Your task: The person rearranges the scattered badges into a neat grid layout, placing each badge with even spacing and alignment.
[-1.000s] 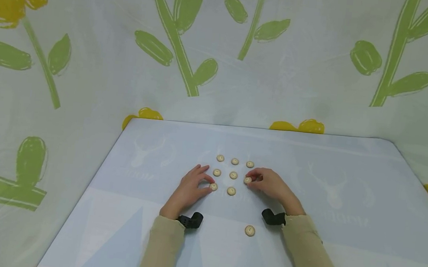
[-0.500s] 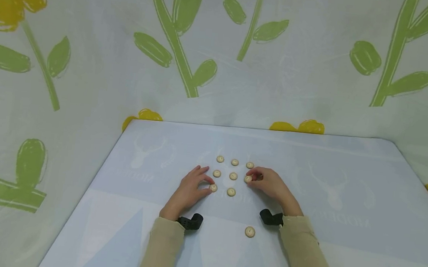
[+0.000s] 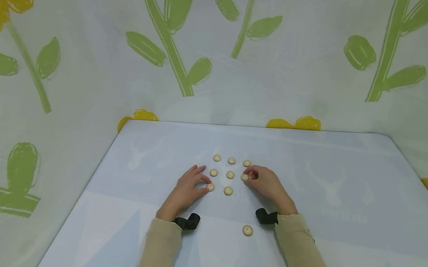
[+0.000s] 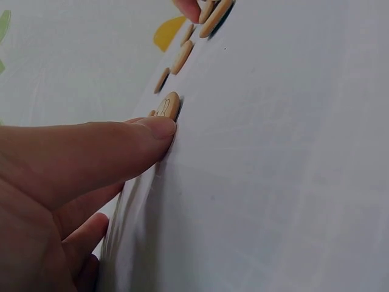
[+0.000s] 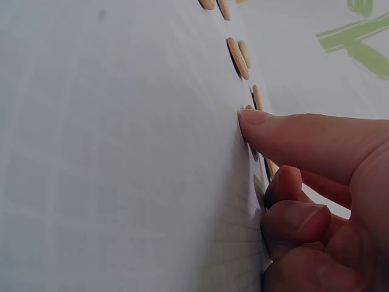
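In the head view my left hand (image 3: 185,191) pinches a small round wooden disc (image 3: 210,187) between thumb and forefinger, at the near left corner of a group of such discs. The left wrist view shows that disc (image 4: 170,104) with dark lines on its face and the thumb against its edge. On the group's right side, my right hand (image 3: 267,185) holds another disc (image 3: 245,177) by thumb and forefinger, level with the middle row. From the right wrist view, the thumb mostly hides this disc; the other fingers are curled by the tabletop.
Three discs form the far row, with the middle one (image 3: 231,161) between the others. A centre disc (image 3: 230,175) and a near one (image 3: 228,190) lie between my hands. One separate disc (image 3: 247,230) lies closer to me on the pale table (image 3: 350,174). Flower-patterned cloth (image 3: 301,82) hangs behind.
The right hand has slid its disc slightly away from me, into line with the middle row. The left hand keeps its hold in place. The head view has shifted a little.
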A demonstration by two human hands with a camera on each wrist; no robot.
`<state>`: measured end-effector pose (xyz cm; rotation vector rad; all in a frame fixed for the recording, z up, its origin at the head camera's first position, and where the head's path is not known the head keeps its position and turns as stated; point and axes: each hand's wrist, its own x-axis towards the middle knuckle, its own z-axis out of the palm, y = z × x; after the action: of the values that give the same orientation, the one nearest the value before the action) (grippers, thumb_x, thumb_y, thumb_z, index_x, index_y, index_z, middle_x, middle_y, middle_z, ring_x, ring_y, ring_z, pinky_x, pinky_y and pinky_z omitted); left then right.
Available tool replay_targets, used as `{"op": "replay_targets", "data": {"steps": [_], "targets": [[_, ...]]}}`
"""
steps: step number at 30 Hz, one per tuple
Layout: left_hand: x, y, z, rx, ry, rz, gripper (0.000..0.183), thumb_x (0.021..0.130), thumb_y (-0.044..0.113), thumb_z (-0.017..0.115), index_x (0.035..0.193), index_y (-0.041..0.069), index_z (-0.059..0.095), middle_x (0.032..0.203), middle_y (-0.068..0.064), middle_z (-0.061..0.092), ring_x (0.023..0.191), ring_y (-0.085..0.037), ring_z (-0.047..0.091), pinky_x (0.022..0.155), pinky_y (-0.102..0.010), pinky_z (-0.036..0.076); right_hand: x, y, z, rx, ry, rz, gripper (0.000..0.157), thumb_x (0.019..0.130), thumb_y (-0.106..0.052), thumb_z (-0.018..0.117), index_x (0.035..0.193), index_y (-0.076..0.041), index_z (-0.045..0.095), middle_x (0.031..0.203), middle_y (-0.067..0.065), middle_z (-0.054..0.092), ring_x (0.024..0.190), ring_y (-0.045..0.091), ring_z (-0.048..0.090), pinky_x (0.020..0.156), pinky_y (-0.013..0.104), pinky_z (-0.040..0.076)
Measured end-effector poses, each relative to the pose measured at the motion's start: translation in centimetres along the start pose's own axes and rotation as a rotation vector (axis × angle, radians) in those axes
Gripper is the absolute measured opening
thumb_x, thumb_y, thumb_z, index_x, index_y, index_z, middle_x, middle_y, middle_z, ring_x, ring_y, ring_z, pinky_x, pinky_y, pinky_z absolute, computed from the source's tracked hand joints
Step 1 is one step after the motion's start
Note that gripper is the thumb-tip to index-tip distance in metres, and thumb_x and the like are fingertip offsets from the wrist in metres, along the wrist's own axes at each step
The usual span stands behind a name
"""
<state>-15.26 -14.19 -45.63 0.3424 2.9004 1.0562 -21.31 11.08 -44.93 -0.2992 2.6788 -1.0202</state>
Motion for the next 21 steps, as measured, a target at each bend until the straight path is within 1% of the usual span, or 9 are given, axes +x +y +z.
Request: {"op": "replay_targets", "data": {"steps": [6, 13, 20, 21], "targets": [[-0.11, 0.01, -0.12, 0.003, 0.003, 0.021, 0.013, 0.08, 0.018, 0.065, 0.092, 0.019, 0.061, 0.138, -0.007, 0.037, 0.133, -0.028, 0.017, 0.103, -0.05, 0.016, -0.09, -0.15, 0.08, -0.011, 0.001, 0.001, 0.021, 0.079, -0.023, 0.068, 0.098, -0.017, 0.061, 0.075, 0.003, 0.05, 0.072, 0.018, 0.045, 0.06, 0.031, 0.035], [0.01, 0.22, 0.02, 0.01, -0.004, 0.011, 0.012, 0.08, 0.019, 0.065, 0.092, 0.019, 0.062, 0.139, -0.006, 0.037, 0.133, -0.026, 0.017, 0.103, -0.049, 0.016, -0.45, -0.09, -0.16, 0.007, 0.002, 0.007, 0.023, 0.078, -0.022, 0.068, 0.099, -0.016, 0.062, 0.075, 0.003, 0.049, 0.072, 0.018, 0.045, 0.06, 0.031, 0.034], [0.04, 0.04, 0.01, 0.014, -0.001, 0.02, 0.013, 0.081, 0.019, 0.065, 0.093, 0.02, 0.061, 0.139, -0.006, 0.036, 0.133, -0.026, 0.017, 0.103, -0.049, 0.017, -0.25, 0.13, -0.19, 0.015, 0.001, -0.013, 0.021, 0.079, -0.022, 0.068, 0.098, -0.017, 0.061, 0.075, 0.003, 0.049, 0.071, 0.018, 0.045, 0.06, 0.031, 0.034], [0.02, 0.03, 0.0, 0.013, -0.003, 0.014, 0.013, 0.081, 0.02, 0.065, 0.093, 0.02, 0.061, 0.139, -0.005, 0.036, 0.133, -0.025, 0.016, 0.103, -0.048, 0.016, -0.23, 0.13, -0.18, 0.014, 0.001, -0.016, 0.021, 0.079, -0.023, 0.067, 0.098, -0.017, 0.061, 0.075, 0.003, 0.049, 0.071, 0.018, 0.045, 0.06, 0.031, 0.034]]}}
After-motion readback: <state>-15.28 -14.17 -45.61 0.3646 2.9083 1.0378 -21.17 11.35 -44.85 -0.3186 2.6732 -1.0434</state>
